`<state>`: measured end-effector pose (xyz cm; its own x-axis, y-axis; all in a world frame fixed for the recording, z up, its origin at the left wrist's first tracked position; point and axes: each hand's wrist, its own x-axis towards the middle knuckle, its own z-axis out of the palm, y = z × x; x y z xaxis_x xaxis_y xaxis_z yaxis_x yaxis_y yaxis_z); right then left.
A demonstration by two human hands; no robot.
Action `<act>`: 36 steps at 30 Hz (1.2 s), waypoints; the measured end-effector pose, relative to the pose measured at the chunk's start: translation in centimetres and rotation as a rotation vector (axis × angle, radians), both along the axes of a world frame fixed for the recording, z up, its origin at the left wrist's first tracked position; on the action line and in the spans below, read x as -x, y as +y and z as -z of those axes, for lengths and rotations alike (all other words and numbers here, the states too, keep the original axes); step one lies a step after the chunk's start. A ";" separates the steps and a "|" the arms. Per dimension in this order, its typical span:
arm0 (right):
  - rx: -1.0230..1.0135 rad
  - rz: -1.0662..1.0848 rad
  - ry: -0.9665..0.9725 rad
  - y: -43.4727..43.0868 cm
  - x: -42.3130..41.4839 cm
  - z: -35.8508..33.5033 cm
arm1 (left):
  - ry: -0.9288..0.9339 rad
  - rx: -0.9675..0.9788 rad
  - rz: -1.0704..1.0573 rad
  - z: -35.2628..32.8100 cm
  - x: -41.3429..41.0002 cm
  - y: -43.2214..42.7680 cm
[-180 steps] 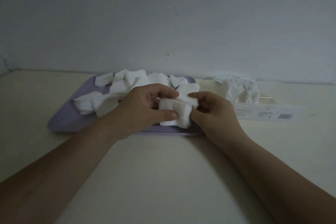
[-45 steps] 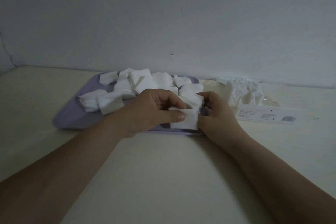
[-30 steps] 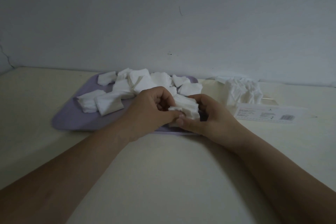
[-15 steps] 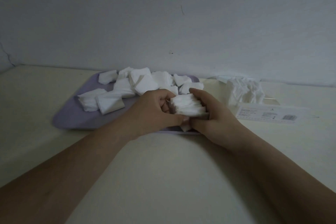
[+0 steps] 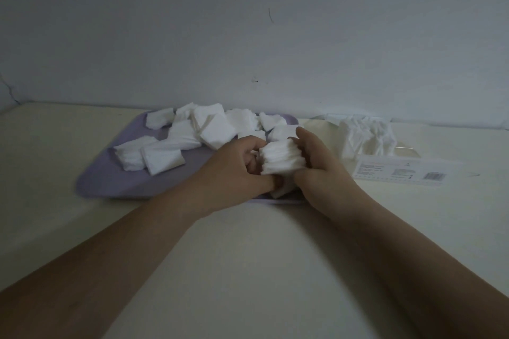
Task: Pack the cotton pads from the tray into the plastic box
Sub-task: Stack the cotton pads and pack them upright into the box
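Both bare forearms reach in from the near edge over the pale table (image 5: 248, 261) and meet above the near rim of the lilac tray (image 5: 110, 181). The left hand (image 5: 234, 170) and right hand (image 5: 321, 170) face each other, their fingers curled inward round a stack of cotton pads (image 5: 282, 158). The stack is squeezed between the two palms, with both thumbs pressed against its near side. Just under the thumbs one more pad (image 5: 283, 190) lies on the tray. Beyond the left fingertips and away to their left, loose cotton pads (image 5: 212, 131) lie scattered and overlapping across the tray's far half. Past the back of the right hand, well apart from its fingers, stands the clear plastic box (image 5: 399, 172), with a printed label on its near side and white pads bunched in it. A bare wall (image 5: 248, 36) rises behind everything.
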<state>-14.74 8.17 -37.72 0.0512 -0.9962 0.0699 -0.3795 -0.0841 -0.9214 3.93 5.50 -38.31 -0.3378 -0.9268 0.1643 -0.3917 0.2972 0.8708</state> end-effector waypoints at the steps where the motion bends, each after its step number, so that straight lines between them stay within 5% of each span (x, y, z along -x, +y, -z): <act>1: -0.006 0.012 -0.008 0.0 -0.1 0.0 | 0.008 -0.011 -0.004 0.0 0.0 0.0; 8: -0.031 -0.074 0.041 -0.1 -0.5 0.1 | -0.059 0.017 -0.046 0.5 1.0 0.5; 17: 0.072 -0.104 -0.146 0.3 0.5 -1.6 | 0.044 0.185 -0.111 -1.1 0.1 0.7; 24: 0.094 -0.177 -0.283 0.7 2.9 -4.7 | 0.407 0.013 0.018 -3.9 1.2 1.5; 36: 0.265 0.387 -0.274 1.2 9.8 -8.2 | 0.344 -0.040 0.081 -7.6 13.0 -1.4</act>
<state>-24.50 9.34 -29.47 -0.3715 -0.8849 0.2808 -0.1774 -0.2292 -0.9571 -9.09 4.06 -30.69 -0.3422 -0.9070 0.2455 -0.0503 0.2786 0.9591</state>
